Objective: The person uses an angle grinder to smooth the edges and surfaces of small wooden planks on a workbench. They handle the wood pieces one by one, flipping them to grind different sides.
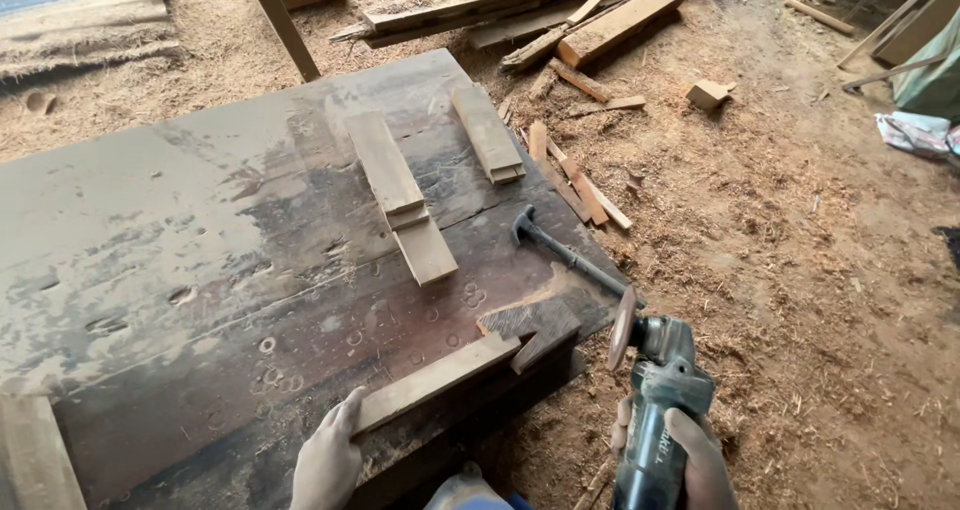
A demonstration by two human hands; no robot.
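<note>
My left hand (pixel 327 462) grips the near end of a short wooden slat (pixel 440 378) that lies along the front edge of the worn workbench (pixel 150 230). To the right of the bench, my right hand (pixel 690 460) holds a teal angle grinder (pixel 655 410) with its round disc (pixel 623 328) facing left, close to the slat's far end but apart from it. A dark notched wood piece (pixel 530 325) sits just beyond that end.
A hammer (pixel 565 252) lies at the bench's right edge. Further back, two stacks of wooden slats (pixel 400 195) (pixel 487 133) rest on the bench. Offcuts (pixel 580 185) and planks (pixel 540 15) litter the sawdust floor on the right and behind.
</note>
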